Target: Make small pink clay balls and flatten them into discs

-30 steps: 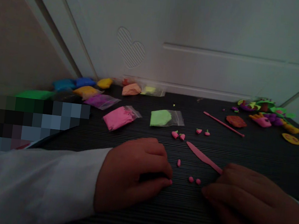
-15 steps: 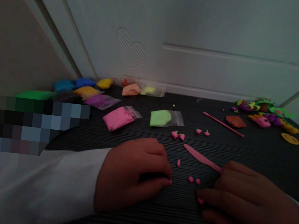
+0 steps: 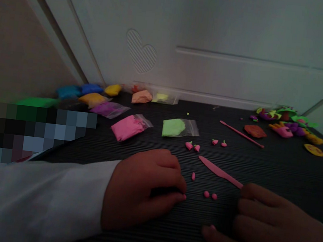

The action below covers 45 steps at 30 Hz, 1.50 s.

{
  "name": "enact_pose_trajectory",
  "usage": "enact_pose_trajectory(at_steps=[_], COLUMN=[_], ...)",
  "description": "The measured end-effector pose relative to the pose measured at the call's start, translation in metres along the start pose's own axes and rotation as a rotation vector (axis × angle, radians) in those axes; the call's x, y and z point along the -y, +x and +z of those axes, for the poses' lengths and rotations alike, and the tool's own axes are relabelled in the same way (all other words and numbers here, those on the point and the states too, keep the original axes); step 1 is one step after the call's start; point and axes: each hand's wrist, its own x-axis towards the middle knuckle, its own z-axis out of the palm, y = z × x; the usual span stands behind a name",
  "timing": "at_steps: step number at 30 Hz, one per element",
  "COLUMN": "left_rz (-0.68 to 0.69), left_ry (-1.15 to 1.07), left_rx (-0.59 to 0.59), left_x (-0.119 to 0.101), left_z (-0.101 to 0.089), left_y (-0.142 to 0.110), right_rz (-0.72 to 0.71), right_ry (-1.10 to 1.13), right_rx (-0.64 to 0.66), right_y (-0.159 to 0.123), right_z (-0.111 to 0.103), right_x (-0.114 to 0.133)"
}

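My left hand [image 3: 144,191] is closed in a pinch, with a small bit of pink clay [image 3: 184,197] showing at the fingertips. On the right, my right hand [image 3: 272,227] rests low with its thumb stretched away from the curled fingers; a pinkish spot is at the thumb tip, nail or clay I cannot tell. The handle end of a pink plastic clay knife [image 3: 217,169] disappears behind its fingers. Between the hands lie two pink clay balls [image 3: 210,195] and a pink clay oval [image 3: 193,176]. Beyond them sit several small pink clay pieces with green tops [image 3: 189,145].
Bags of pink clay [image 3: 128,128] and light green clay [image 3: 174,127] lie ahead, with more coloured packs [image 3: 92,89] back left. A thin pink stick tool [image 3: 241,134], a reddish-brown clay piece [image 3: 255,131] and colourful clay figures [image 3: 284,129] are right. A white panel [image 3: 213,76] stands behind.
My right hand has shifted slightly down and right, its thumb now apart from the fingers. The pink clay earlier under its fingertip no longer shows there. My left hand stays still.
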Motion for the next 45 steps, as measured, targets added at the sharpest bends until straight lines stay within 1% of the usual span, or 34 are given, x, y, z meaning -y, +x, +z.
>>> enact_pose_trajectory(at_steps=[3, 9, 12, 15, 20, 22, 24, 26, 31, 35, 36, 39, 45], left_rz=[0.001, -0.002, -0.007, -0.012, -0.011, -0.014, -0.016, -0.014, -0.011, -0.005, -0.003, 0.002, -0.007], left_ry=[0.000, 0.001, 0.005, 0.004, 0.002, 0.005, 0.007, 0.007, 0.016, 0.015, 0.011, 0.000, 0.012], left_rx=[0.000, 0.008, 0.010, 0.012, 0.014, 0.010, 0.010, 0.012, 0.008, 0.003, 0.002, -0.002, 0.006], left_x=[0.0000, -0.0005, -0.0009, -0.0009, -0.0008, -0.0010, -0.0011, -0.0011, -0.0009, -0.0008, -0.0008, -0.0009, -0.0011], left_z=[-0.0001, -0.0005, -0.0006, -0.0007, -0.0006, -0.0006, -0.0006, -0.0007, -0.0006, -0.0007, -0.0007, -0.0008, -0.0002], left_y=[0.0002, 0.0007, 0.0006, 0.0004, 0.0003, 0.0003, 0.0004, 0.0005, 0.0006, 0.0006, 0.0005, 0.0004, 0.0006], right_rz=[0.045, 0.057, 0.036, 0.051, 0.113, 0.093, 0.041, 0.033, 0.129, 0.079, 0.084, 0.141, 0.193], right_ry=[-0.011, 0.063, 0.037, -0.017, 0.098, 0.088, 0.031, -0.009, 0.103, 0.082, 0.070, 0.039, 0.067], right_rx=[0.018, -0.069, -0.039, -0.010, -0.109, -0.092, -0.031, 0.002, -0.107, -0.056, -0.049, -0.090, -0.064], right_y=[-0.0013, -0.0007, 0.0003, -0.0009, -0.0028, -0.0023, -0.0015, -0.0010, -0.0015, -0.0010, -0.0005, 0.0007, 0.0010], right_z=[0.0001, -0.0012, -0.0017, -0.0030, 0.0014, 0.0027, 0.0017, -0.0002, 0.0003, 0.0005, -0.0002, -0.0030, -0.0015], right_x=[-0.0010, 0.0022, 0.0005, -0.0017, 0.0042, 0.0051, 0.0033, 0.0010, 0.0029, 0.0025, 0.0015, -0.0011, 0.0011])
